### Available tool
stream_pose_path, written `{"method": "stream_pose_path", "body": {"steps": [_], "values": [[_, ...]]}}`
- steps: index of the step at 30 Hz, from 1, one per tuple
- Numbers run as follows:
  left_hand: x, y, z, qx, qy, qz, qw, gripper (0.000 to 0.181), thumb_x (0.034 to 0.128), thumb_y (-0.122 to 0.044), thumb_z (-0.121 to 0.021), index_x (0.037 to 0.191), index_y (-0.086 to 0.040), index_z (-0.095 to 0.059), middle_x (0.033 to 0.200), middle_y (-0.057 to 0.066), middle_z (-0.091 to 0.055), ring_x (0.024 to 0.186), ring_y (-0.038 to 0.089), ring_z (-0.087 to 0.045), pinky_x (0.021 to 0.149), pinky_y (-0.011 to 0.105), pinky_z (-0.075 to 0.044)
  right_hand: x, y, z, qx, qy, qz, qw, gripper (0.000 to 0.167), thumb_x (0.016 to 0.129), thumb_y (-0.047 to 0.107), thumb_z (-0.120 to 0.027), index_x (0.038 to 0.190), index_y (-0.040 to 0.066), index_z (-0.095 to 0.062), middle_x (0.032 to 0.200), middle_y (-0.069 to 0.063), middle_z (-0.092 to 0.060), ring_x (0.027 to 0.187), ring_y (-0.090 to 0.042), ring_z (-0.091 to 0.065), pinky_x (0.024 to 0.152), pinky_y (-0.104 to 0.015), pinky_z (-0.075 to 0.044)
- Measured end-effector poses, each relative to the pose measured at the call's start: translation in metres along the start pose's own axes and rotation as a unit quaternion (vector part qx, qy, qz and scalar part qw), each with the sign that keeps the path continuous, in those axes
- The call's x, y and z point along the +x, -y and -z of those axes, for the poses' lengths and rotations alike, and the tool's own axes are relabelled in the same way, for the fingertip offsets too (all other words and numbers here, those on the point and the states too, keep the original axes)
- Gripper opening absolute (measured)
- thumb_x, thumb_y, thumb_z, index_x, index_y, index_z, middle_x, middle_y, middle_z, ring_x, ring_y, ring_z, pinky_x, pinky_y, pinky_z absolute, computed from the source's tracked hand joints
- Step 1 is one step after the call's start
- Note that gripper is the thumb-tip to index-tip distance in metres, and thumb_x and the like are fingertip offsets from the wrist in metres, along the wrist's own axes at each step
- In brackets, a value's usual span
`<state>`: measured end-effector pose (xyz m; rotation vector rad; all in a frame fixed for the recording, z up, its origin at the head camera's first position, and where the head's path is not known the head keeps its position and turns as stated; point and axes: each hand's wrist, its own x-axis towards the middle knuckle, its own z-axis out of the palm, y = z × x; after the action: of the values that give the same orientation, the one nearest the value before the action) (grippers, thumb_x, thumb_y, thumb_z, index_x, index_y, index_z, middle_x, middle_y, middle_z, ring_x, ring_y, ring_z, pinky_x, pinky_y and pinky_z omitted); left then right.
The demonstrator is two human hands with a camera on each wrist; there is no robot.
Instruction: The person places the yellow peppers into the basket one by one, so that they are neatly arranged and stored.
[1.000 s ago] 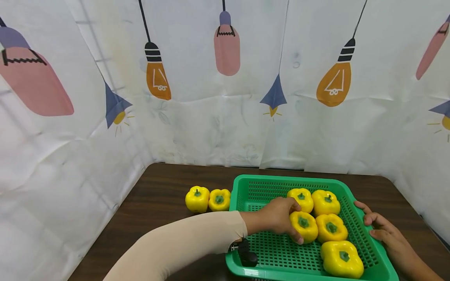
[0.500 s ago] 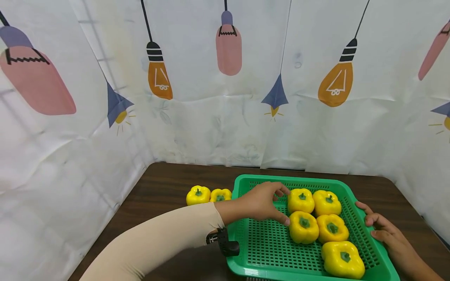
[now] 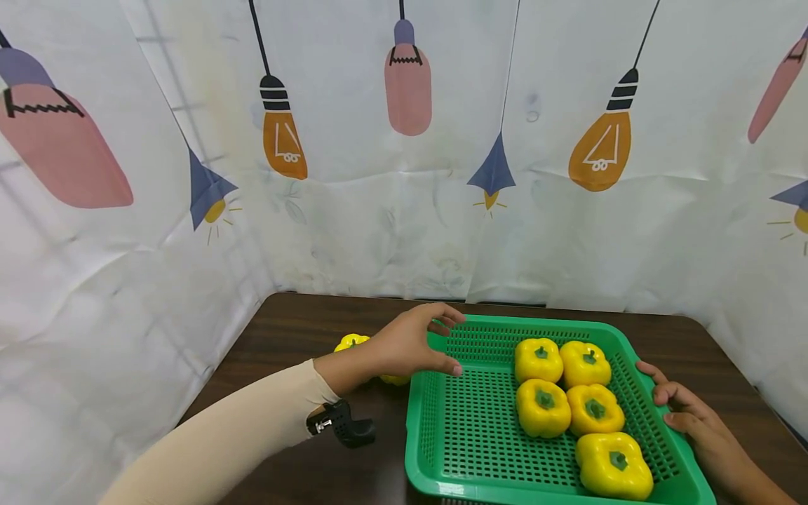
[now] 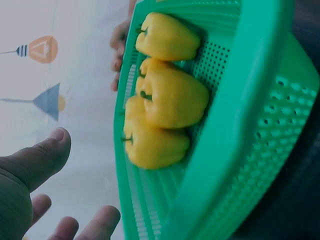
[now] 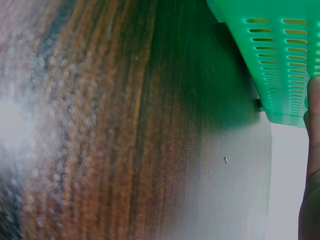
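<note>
A green plastic basket [image 3: 482, 428] with slotted walls stands on the dark wood table, several yellow bell peppers [image 3: 543, 408] grouped in its right half, stems up. My left hand [image 3: 410, 342] hovers over the basket's left rim, fingers and thumb spread apart with nothing between them; the left wrist view shows its thumb [image 4: 47, 155] apart from the basket. Behind that hand and forearm, two more yellow bell peppers, one of them a pepper [image 3: 351, 341], sit on the table, mostly hidden. At the right rim, my right hand [image 3: 701, 424] grips the basket's edge.
The dark wood table [image 3: 303, 319] runs out left of the basket and in a strip along its right. A white curtain [image 3: 379, 231] printed with lamps hangs behind and to the left of the table.
My left hand has let go of a bell pepper in the basket and moved left to the basket's left rim. The right hand has stayed on the right rim.
</note>
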<state>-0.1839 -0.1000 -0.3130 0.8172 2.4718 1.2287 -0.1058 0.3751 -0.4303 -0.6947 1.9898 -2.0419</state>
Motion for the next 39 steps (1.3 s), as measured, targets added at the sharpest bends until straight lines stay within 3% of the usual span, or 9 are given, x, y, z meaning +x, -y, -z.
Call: {"method": "stream_pose_path", "body": {"steps": [7, 11, 19, 33, 39], "values": [[-0.020, 0.025, 0.021, -0.037, -0.027, 0.000, 0.9990, 0.070, 0.0811, -0.029, -0.090, 0.141, -0.018, -0.056, 0.142, 0.003, -0.056, 0.128, 0.026, -0.056, 0.098, 0.043, -0.053, 0.000, 0.000, -0.001, 0.009, 0.001, 0.002, 1.0000, 0.033, 0.105, -0.009, -0.020, 0.115, 0.008, -0.046, 0.163, 0.008, -0.010, 0.132, -0.002, -0.047, 0.090, -0.039, -0.058], [-0.032, 0.039, 0.033, -0.045, -0.053, 0.012, 0.9975, 0.069, 0.0807, -0.029, -0.091, 0.140, -0.020, -0.057, 0.137, 0.004, -0.058, 0.127, 0.028, -0.056, 0.100, 0.048, -0.052, 0.000, 0.002, -0.002, 0.003, -0.004, 0.001, 1.0000, 0.031, 0.105, -0.009, -0.020, 0.114, 0.007, -0.046, 0.163, 0.007, -0.011, 0.131, -0.002, -0.048, 0.090, -0.038, -0.058], [-0.051, 0.063, 0.051, -0.047, -0.089, 0.033, 0.9943, 0.070, 0.0803, -0.028, -0.091, 0.140, -0.020, -0.056, 0.141, 0.003, -0.057, 0.129, 0.028, -0.057, 0.094, 0.040, -0.056, 0.000, 0.001, -0.001, -0.010, -0.005, 0.005, 0.9999, 0.031, 0.105, -0.009, -0.021, 0.114, 0.007, -0.046, 0.163, 0.008, -0.012, 0.132, 0.000, -0.046, 0.090, -0.036, -0.058], [-0.078, 0.095, 0.074, -0.051, -0.118, 0.061, 0.9899, 0.070, 0.0836, -0.026, -0.088, 0.143, -0.014, -0.054, 0.147, 0.010, -0.053, 0.132, 0.038, -0.053, 0.091, 0.042, -0.058, 0.001, 0.002, -0.003, -0.002, -0.004, 0.004, 1.0000, 0.030, 0.106, -0.008, -0.021, 0.113, 0.008, -0.045, 0.163, 0.007, -0.010, 0.132, -0.002, -0.047, 0.090, -0.037, -0.058], [-0.087, 0.113, 0.082, -0.027, -0.139, 0.063, 0.9879, 0.070, 0.0822, -0.026, -0.089, 0.141, -0.013, -0.055, 0.144, 0.010, -0.054, 0.129, 0.035, -0.056, 0.087, 0.040, -0.059, 0.001, 0.003, -0.004, 0.005, 0.001, 0.005, 1.0000, 0.031, 0.106, -0.008, -0.021, 0.113, 0.008, -0.045, 0.163, 0.007, -0.011, 0.132, -0.002, -0.048, 0.091, -0.036, -0.058]]}}
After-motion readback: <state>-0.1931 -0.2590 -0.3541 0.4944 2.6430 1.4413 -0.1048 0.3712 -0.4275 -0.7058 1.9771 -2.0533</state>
